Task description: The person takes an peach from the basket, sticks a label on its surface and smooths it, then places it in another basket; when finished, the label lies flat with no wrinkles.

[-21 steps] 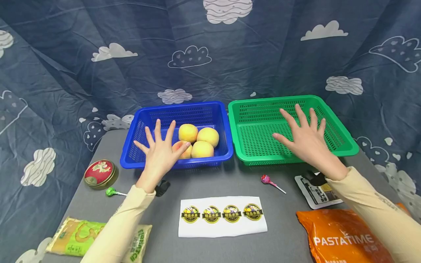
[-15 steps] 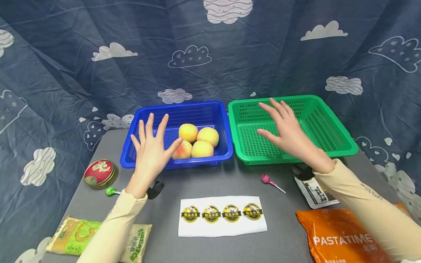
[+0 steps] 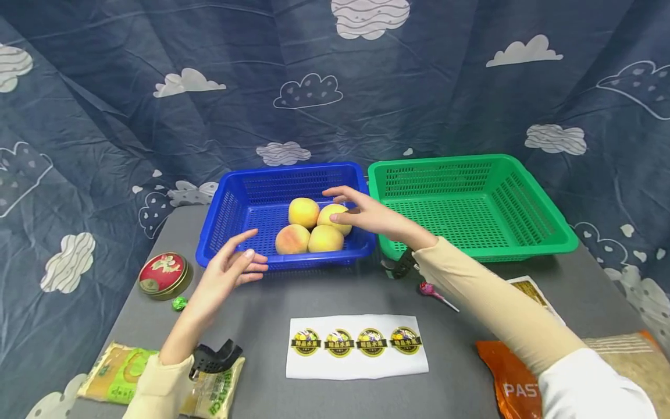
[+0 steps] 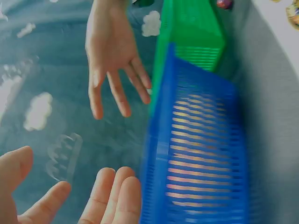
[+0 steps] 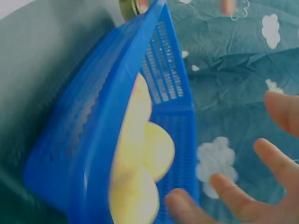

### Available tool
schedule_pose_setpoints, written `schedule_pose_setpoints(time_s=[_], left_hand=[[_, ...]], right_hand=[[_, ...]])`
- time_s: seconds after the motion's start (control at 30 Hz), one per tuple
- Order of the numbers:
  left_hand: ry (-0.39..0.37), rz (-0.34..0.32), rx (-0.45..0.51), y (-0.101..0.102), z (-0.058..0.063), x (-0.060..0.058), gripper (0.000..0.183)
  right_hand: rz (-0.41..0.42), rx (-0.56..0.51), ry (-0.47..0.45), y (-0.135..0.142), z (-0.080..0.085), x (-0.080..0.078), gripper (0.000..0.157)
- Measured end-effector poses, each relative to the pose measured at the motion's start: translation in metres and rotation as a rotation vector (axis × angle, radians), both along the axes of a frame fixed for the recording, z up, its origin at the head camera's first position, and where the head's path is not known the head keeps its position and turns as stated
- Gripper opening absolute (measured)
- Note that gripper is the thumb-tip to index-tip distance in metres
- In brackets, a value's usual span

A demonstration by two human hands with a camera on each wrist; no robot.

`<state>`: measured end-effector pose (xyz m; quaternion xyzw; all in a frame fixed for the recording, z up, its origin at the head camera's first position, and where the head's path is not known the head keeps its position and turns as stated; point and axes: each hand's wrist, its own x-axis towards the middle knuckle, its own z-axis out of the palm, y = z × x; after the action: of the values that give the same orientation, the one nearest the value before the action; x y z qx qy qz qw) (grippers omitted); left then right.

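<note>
Several yellow peaches, one with a reddish blush (image 3: 292,239), lie together on the right side of the blue plastic basket (image 3: 259,216). My right hand (image 3: 370,216) reaches over the basket's right rim, its fingers relaxed and spread above the rearmost right peach (image 3: 342,226), which it partly covers. In the right wrist view the fingers stand apart from the peaches (image 5: 160,151). At the basket's front left corner hovers my left hand (image 3: 222,279), fingers loosely bent, thumb apart, holding nothing. The left wrist view shows it beside the blue basket wall (image 4: 201,154).
A green basket (image 3: 445,218) stands right of the blue one. In front lies a white sheet (image 3: 357,368) with round fruit labels. Around them are a red tin (image 3: 163,273), a green lollipop (image 3: 179,303), a pink lollipop (image 3: 428,289), a yellow-green snack bag (image 3: 123,372) and an orange pasta bag (image 3: 505,372).
My right hand has moved left from above the green basket to over the peaches. My left hand has drawn back toward me, turned, and its spread fingers have relaxed.
</note>
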<state>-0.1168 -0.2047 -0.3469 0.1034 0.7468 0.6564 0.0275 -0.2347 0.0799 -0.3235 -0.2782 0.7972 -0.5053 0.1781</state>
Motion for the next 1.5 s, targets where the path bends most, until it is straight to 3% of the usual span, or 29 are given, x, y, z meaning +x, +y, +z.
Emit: schedule_pose_setpoints(time_s=[0.1, 0.13, 0.23, 0.33, 0.37, 0.47, 0.57, 0.67, 0.8, 0.93, 1.0, 1.23, 1.33, 1.37, 1.5], left_hand=[[-0.091, -0.013, 0.072, -0.003, -0.023, 0.003, 0.048], [-0.092, -0.036, 0.126, -0.008, -0.042, -0.003, 0.049], [-0.146, -0.015, 0.164, -0.006, -0.058, -0.006, 0.054], [-0.201, 0.019, 0.2, -0.002, -0.065, -0.011, 0.059], [-0.239, 0.06, 0.178, 0.003, -0.054, -0.007, 0.06], [-0.266, 0.117, 0.216, 0.007, -0.056, -0.013, 0.058], [-0.238, 0.184, 0.245, 0.011, -0.062, -0.016, 0.053], [-0.156, 0.203, 0.278, 0.011, -0.078, -0.021, 0.053], [-0.073, 0.163, 0.33, 0.003, -0.107, -0.032, 0.054], [-0.057, 0.176, 0.314, 0.003, -0.112, -0.033, 0.054], [-0.048, 0.186, 0.317, 0.003, -0.111, -0.033, 0.054], [-0.056, 0.24, 0.283, -0.008, -0.139, -0.046, 0.049], [-0.048, 0.245, 0.292, -0.011, -0.144, -0.049, 0.051], [-0.035, 0.227, 0.318, -0.009, -0.136, -0.045, 0.05], [-0.025, 0.217, 0.312, -0.01, -0.132, -0.042, 0.049]], right_hand=[[0.024, 0.057, -0.129, -0.014, -0.013, -0.007, 0.048], [0.029, 0.079, -0.152, -0.018, -0.016, -0.009, 0.048], [0.045, 0.125, -0.184, -0.027, -0.024, -0.013, 0.047], [0.063, 0.155, -0.198, -0.033, -0.031, -0.016, 0.045], [0.069, 0.163, -0.204, -0.035, -0.033, -0.017, 0.045], [0.084, 0.199, -0.22, -0.039, -0.038, -0.019, 0.045], [0.078, 0.252, -0.216, -0.043, -0.042, -0.02, 0.045], [0.059, 0.273, -0.192, -0.044, -0.046, -0.019, 0.046], [0.026, 0.233, -0.136, -0.042, -0.049, -0.018, 0.046], [0.009, 0.175, -0.103, -0.034, -0.042, -0.017, 0.04], [0.006, 0.133, -0.122, -0.029, -0.035, -0.016, 0.037], [0.042, -0.082, -0.27, -0.011, -0.006, -0.002, 0.035], [0.067, -0.167, -0.326, -0.003, 0.002, 0.005, 0.037], [0.075, -0.188, -0.339, 0.0, 0.004, 0.008, 0.039], [0.086, -0.205, -0.336, 0.01, 0.008, 0.021, 0.047]])
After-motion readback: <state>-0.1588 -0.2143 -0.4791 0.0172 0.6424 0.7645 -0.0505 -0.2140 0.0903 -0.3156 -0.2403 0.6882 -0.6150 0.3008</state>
